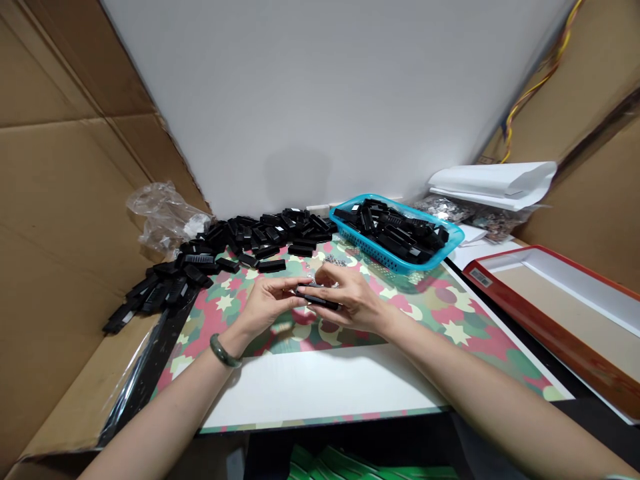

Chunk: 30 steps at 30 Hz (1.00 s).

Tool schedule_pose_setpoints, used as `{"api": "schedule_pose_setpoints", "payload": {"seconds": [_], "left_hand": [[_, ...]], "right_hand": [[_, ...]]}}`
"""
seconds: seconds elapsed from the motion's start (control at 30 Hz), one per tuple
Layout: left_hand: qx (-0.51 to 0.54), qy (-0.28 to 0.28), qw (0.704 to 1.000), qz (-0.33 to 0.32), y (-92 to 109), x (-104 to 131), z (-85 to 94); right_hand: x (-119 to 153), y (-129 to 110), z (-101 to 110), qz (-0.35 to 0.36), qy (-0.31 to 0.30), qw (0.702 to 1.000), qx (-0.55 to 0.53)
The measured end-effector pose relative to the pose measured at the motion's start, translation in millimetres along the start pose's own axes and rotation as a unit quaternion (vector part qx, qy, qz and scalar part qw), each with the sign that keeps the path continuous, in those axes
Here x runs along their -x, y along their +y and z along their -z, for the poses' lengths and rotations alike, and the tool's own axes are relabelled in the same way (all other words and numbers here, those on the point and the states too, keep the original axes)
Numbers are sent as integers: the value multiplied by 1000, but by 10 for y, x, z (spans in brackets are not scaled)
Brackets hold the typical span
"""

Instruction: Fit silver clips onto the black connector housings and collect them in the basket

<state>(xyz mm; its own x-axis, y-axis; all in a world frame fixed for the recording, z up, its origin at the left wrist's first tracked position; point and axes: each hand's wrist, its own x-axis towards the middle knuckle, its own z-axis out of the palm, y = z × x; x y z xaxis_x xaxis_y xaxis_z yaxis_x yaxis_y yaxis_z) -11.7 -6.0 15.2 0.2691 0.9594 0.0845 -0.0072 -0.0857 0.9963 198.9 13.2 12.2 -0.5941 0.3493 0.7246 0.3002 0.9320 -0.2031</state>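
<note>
A small black plastic part [323, 301] is held between both hands above the patterned mat [470, 320]. My left hand [267, 303], below a dark green bangle [223, 351] on the wrist, pinches the part's left end. My right hand [350, 297] grips its right side, with fingers over the top and underneath. Just behind the hands lies a little heap of small shiny metal pieces [335, 261]. Many similar black parts [250, 233] are piled along the back left of the mat.
A blue basket [450, 248] full of black parts stands at the back right. Clear plastic bags [163, 213] lie at the far left. An open red-edged box [545, 327] is on the right, near rolled white paper [493, 180]. Cardboard [50, 220] flanks the table.
</note>
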Motion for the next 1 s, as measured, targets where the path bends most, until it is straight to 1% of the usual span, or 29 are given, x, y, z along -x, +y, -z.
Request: {"api": "schedule_pose_setpoints", "payload": {"seconds": [0.1,0.17,0.3,0.37,0.47,0.63,0.77,0.83,1.0], "left_hand": [[8,-3,1000,6,27,6,6],[39,-28,999,20,35,1,21],[108,-102,986,73,31,-33,81],[125,-123,979,102,27,-54,105],[142,-147,969,135,33,-69,119],[142,-148,959,196,56,-67,158],[142,-151,948,242,19,-88,234],[147,-153,945,250,-11,-97,263],[150,-128,949,248,-44,-79,265]], "right_hand": [[29,2,-16,-11,-26,1000,8],[46,0,-30,-16,-32,999,2],[59,-2,-43,5,-1,1000,6],[61,-2,-43,13,9,1000,20],[66,-6,-50,14,6,1000,27],[74,-19,-73,56,1,996,75],[69,-27,-75,80,-25,990,117],[64,-29,-71,85,-34,987,133],[60,-34,-58,99,-32,983,148]]}}
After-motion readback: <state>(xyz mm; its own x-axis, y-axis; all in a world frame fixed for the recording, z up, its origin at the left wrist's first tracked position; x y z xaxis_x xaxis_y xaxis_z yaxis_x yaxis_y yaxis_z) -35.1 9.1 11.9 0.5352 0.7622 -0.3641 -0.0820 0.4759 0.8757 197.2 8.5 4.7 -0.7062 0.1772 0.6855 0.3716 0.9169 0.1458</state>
